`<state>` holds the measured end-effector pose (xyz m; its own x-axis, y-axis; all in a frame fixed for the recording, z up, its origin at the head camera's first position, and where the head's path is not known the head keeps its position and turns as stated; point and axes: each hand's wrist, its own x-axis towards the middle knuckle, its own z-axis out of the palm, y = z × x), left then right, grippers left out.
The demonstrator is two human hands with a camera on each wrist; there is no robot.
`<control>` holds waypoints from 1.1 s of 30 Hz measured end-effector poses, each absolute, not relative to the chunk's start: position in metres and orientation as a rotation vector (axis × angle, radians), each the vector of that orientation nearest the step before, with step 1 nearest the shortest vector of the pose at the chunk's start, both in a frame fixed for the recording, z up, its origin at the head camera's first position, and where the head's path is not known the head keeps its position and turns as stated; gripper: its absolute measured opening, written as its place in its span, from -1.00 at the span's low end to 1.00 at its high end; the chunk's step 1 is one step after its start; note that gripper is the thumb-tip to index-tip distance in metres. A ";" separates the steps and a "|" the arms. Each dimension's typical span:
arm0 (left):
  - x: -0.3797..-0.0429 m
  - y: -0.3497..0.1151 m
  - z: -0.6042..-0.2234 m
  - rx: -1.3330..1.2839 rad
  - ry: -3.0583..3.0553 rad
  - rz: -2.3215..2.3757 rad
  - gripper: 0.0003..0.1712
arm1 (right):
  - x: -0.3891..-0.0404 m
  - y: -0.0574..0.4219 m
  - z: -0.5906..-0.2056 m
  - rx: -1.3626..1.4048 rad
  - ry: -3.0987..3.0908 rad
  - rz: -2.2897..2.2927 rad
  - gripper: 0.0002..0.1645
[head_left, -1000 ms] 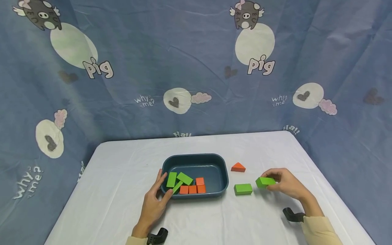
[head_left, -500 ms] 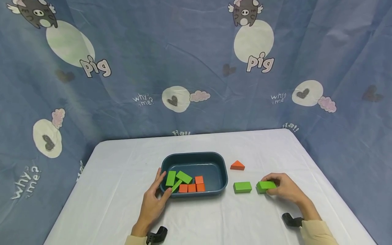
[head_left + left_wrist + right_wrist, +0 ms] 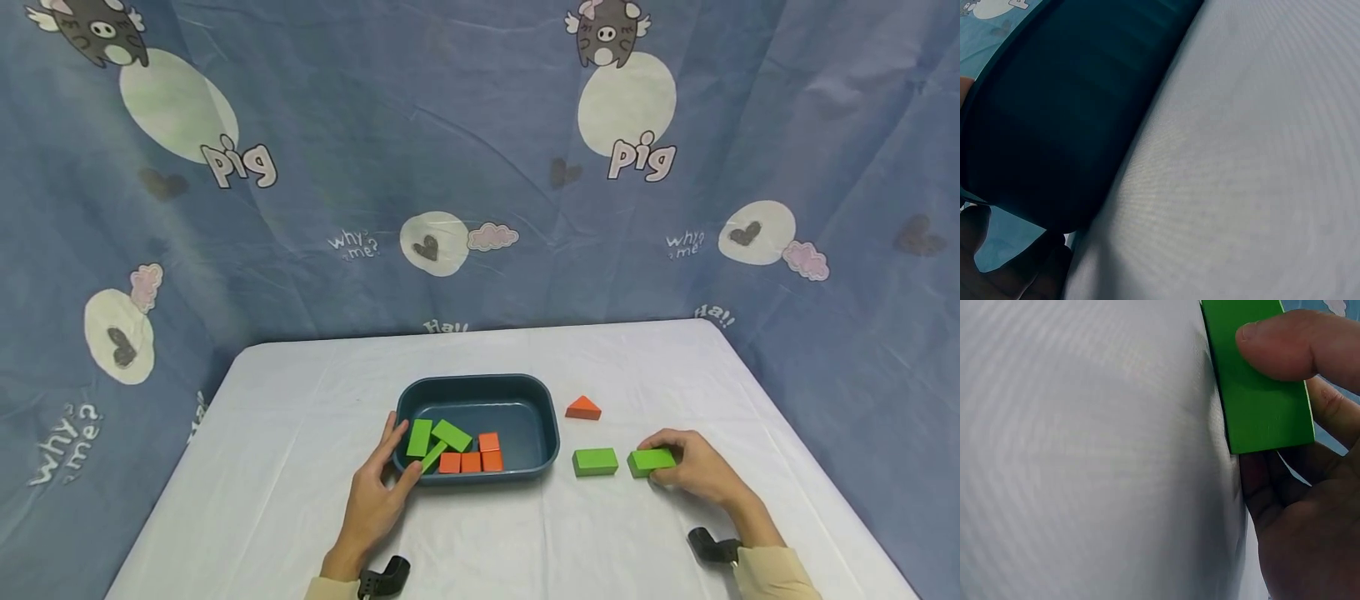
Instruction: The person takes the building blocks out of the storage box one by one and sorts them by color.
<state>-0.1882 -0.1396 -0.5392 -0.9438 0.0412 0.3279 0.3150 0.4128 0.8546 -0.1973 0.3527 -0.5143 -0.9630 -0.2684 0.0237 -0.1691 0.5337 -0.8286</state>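
The right hand (image 3: 697, 468) pinches a green rectangular block (image 3: 645, 462), seemingly flat on the white-covered table (image 3: 315, 408) near a matching green block (image 3: 595, 462); this looks like placing, and the next move likely calls for a gentle release. The left hand (image 3: 375, 493) spreads against the dark-teal rectangular tray (image 3: 487, 478), gripping nothing. Inside show three green blocks (image 3: 452, 435) and four orange square-faced blocks (image 3: 450, 463); outside, two green, one orange triangular block (image 3: 583, 408).

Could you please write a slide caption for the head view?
Left hand touches a dark blue tray of blocks; right hand grips a green block beside another green block.
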 end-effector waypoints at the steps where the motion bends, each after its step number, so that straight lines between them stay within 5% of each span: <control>1: -0.188 -0.139 -0.539 -0.312 -2.418 -1.540 -0.25 | -0.197 0.353 -0.514 -0.379 2.658 -1.411 -0.53; 13: -0.188 -0.140 -0.538 -0.327 -2.394 -1.550 -0.25 | -0.201 0.352 -0.506 -0.431 2.712 -1.408 -0.33; 33: -0.186 -0.140 -0.540 -0.299 -2.400 -1.515 -0.21 | -0.239 0.310 -0.463 -0.655 2.593 -1.639 -0.30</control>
